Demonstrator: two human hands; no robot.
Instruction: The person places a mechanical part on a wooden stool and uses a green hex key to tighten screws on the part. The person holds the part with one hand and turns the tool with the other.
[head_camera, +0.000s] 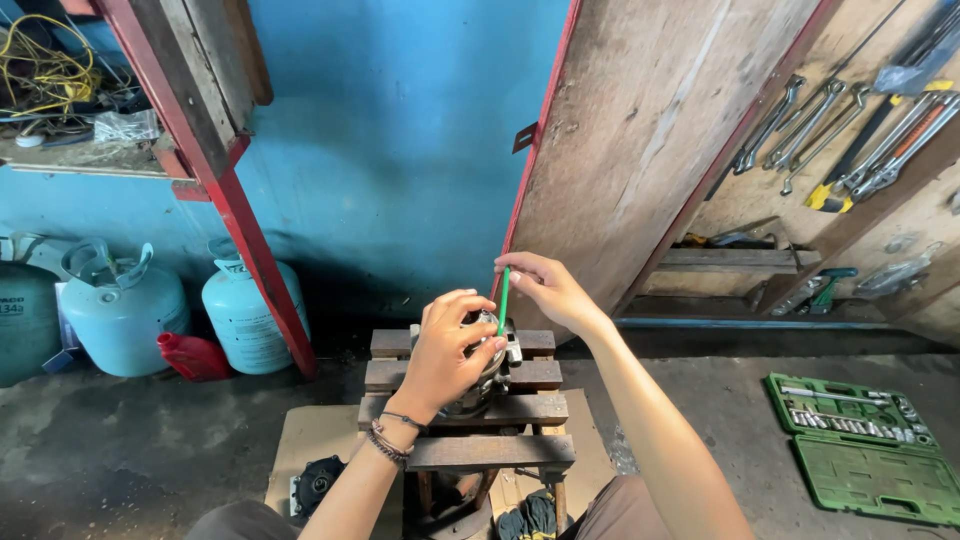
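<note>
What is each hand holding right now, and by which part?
The right hand pinches the green rod by its top end. The left hand grips the metal part on the wooden stool from above, over its top.

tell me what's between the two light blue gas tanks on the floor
Nothing: head view shows only blue wall between the left tank and right tank; a red bottle lies just in front.
</note>
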